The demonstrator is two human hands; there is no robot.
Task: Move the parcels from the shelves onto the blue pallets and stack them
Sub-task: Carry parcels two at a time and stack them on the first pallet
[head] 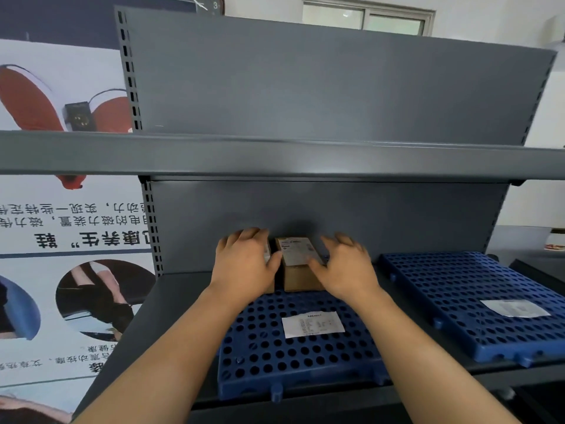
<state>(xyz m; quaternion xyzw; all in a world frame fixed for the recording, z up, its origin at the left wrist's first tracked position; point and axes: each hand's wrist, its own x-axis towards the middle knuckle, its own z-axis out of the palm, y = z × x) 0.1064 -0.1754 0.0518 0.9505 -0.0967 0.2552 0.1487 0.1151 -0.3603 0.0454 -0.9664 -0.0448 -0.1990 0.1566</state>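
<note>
- Grey metal shelving [305,87] carried a blue perforated plastic pallet [260,347].
- A small brown cardboard parcel [298,264] sat at its 12 o'clock edge.
- Left hand [244,264] had fingers curled over a half-hidden second parcel [268,254]; right hand [345,270] had fingers spread beside the first.
- Probably placing: next, square both parcels together, then release.

Not much legible here tbh. The clock [211,3] up top shows a 3. The poster [61,240] on the left has Chinese print that looks flipped, and the big 鞋 is about all I can make out. Parcel label [295,250], left pallet label [312,324], right pallet label [513,307]: all too blurry to read.
</note>
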